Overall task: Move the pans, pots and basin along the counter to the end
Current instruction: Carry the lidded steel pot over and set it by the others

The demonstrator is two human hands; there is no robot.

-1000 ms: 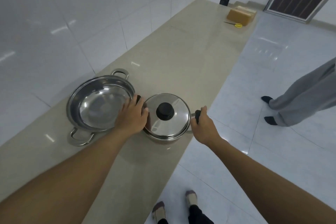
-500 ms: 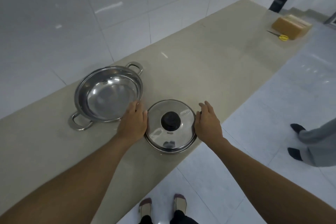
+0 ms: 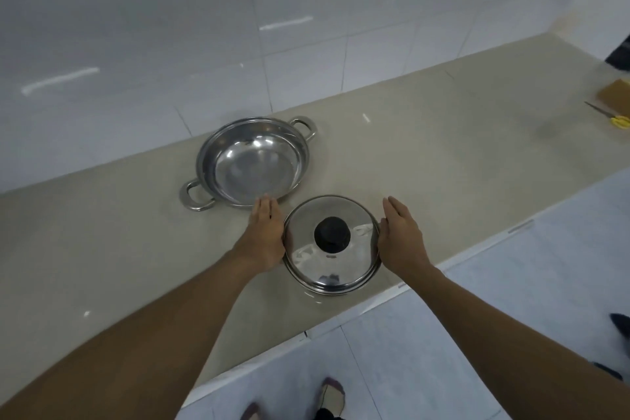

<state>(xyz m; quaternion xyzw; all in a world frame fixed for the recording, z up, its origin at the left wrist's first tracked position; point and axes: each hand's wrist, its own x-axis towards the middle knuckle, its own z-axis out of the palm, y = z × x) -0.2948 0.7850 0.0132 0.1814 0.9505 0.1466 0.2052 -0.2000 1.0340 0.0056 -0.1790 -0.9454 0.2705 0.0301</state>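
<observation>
So both my hands are flat and relaxed, fingers straight and together, nothing gripped. My left hand [image 3: 266,235] is up against the left side of the lidded pot [image 3: 358,259], palm facing in, and my right hand [image 3: 400,239] mirrors it on the right side with the thumb down by the rim. From this angle I honestly can't tell how firmly either palm is pressing, or what's under them, since my hands hide the pot's sides. The pot is steel, with a shiny domed lid and a black knob [image 3: 332,239] in the middle, and it sits on the counter [image 3: 443,164] close to the front edge, right in front of me. My left fingertips reach the near rim of the pan [image 3: 254,164], touching or just beside it, can't say which. That pan is a wide, shallow steel one with two loop handles, uncovered, standing just behind and to the left of the pot, closer to the tiled wall [image 3: 306,44]. Way off at the right end of the beige counter are yellow-handled scissors [image 3: 613,117] next to a cardboard box [image 3: 618,95]. My feet [image 3: 332,392] show on the floor tiles below.
</observation>
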